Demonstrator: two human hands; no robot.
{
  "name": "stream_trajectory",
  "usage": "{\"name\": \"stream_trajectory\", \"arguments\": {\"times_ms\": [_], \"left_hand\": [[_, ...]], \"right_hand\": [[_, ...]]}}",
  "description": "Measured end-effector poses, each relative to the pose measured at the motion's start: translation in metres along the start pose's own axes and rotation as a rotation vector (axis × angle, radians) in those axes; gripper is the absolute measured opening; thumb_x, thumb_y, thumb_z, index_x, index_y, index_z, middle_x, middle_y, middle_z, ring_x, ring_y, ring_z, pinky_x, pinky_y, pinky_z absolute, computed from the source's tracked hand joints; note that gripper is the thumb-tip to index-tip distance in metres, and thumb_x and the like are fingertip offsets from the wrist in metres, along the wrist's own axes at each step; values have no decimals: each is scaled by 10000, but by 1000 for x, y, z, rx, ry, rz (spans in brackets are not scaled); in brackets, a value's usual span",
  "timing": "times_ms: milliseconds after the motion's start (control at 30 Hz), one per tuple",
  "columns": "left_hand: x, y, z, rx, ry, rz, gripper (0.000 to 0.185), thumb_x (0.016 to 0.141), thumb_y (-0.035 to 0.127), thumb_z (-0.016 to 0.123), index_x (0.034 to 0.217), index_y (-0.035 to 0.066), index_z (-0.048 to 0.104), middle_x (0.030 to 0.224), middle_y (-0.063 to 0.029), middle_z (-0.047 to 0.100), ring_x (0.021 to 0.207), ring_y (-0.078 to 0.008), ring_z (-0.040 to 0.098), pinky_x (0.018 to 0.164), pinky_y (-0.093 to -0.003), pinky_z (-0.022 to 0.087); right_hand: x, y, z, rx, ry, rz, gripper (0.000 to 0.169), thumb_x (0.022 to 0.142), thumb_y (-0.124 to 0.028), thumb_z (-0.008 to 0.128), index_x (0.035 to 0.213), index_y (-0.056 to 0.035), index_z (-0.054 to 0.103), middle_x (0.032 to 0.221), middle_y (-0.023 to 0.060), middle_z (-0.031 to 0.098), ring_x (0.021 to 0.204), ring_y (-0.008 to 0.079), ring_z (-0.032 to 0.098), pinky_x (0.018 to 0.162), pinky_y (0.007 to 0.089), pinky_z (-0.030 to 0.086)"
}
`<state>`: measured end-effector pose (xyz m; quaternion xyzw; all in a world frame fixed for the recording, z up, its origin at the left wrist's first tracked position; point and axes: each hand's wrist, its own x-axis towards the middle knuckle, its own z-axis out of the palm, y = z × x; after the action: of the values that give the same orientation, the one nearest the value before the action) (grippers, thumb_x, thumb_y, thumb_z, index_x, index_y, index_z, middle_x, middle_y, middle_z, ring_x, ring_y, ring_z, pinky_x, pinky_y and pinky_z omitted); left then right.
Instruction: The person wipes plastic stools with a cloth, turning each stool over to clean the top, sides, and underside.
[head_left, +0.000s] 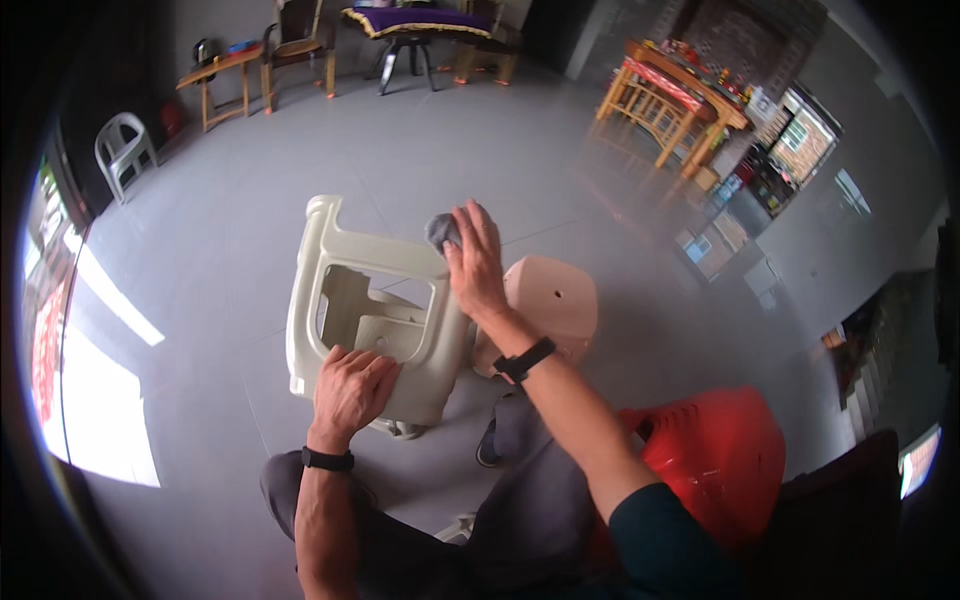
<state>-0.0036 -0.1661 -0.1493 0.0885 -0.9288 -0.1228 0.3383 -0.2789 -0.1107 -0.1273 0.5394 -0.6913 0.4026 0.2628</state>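
Note:
A cream plastic stool (390, 251) lies tipped before me, with a large opening in the side that faces up. My left hand (352, 386) has its fingers curled over the near edge of that opening and holds it. In my right hand (474, 262) is a bunched grey cloth (441, 232), pressed at the stool's far right corner. The palm hides part of the cloth. A small pink plastic stool (559, 292) stands just right of the cream one, partly behind my right forearm.
Close by my right arm is a red plastic seat (712, 465). A grey plastic armchair (126, 150) stands at the far left. Along the back are a small wooden table (225, 71), a wooden chair (296, 49), a purple-draped table (416, 21) and a long wooden altar table (675, 90).

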Motion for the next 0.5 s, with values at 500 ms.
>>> {"name": "stream_trajectory", "arguments": {"times_ms": [500], "left_hand": [[7, 8, -1, -16, 35, -48, 141, 914, 152, 710, 792, 93, 672, 704, -55, 623, 708, -251, 625, 708, -398, 419]], "right_hand": [[-35, 81, -36, 31, -24, 889, 305, 1009, -202, 580, 1196, 27, 656, 1140, 249, 719, 1058, 441, 685, 937, 493, 535]]}}
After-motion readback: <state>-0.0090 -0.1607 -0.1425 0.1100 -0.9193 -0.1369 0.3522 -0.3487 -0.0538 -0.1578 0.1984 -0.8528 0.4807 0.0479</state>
